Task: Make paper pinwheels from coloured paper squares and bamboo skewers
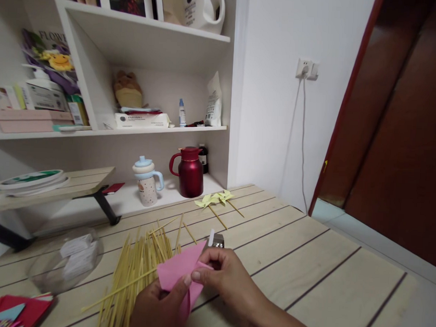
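Both hands, left hand (161, 303) and right hand (222, 274), pinch a partly folded pink paper (179, 272) above the desk's (307, 264) near edge; finished-looking yellow pinwheels (214, 199) lie at its far edge, bamboo skewers (134, 270) unused.

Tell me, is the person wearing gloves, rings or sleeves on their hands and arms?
No gloves and no rings that show. The left hand and the right hand are both bare, with short, plain fingernails. The right forearm is bare too, with no sleeve, watch or bracelet on the part in view. The left arm is mostly out of the picture.
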Available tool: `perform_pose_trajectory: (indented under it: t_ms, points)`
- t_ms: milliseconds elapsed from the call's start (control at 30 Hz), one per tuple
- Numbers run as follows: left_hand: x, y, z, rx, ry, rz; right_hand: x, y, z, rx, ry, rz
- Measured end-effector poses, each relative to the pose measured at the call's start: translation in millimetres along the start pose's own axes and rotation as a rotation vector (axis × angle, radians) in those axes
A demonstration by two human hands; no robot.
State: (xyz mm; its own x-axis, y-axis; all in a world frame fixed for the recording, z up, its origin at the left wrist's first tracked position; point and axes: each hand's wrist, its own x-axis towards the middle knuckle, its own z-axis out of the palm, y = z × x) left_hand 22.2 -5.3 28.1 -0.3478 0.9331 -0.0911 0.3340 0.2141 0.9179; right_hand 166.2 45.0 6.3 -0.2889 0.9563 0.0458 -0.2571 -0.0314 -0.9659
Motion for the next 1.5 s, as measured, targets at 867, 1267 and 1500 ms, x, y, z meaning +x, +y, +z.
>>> perform_pose_trajectory:
  t_ms: [867,1267,1500]
  points:
    - [-1.7,3.5,0.5,0.039,0.004,0.042,-3.7,-6.8,-1.3,0.034,-0.032,-0.078]
    - [-6.4,20.3,0.5,0.132,0.05,0.121,-7.2,-15.7,-7.7,-0.031,-0.104,-0.036]
    - [-2.7,17.9,-6.4,0.265,0.055,0.2,-5.1,-16.4,-9.4,-0.246,-0.105,-0.12]
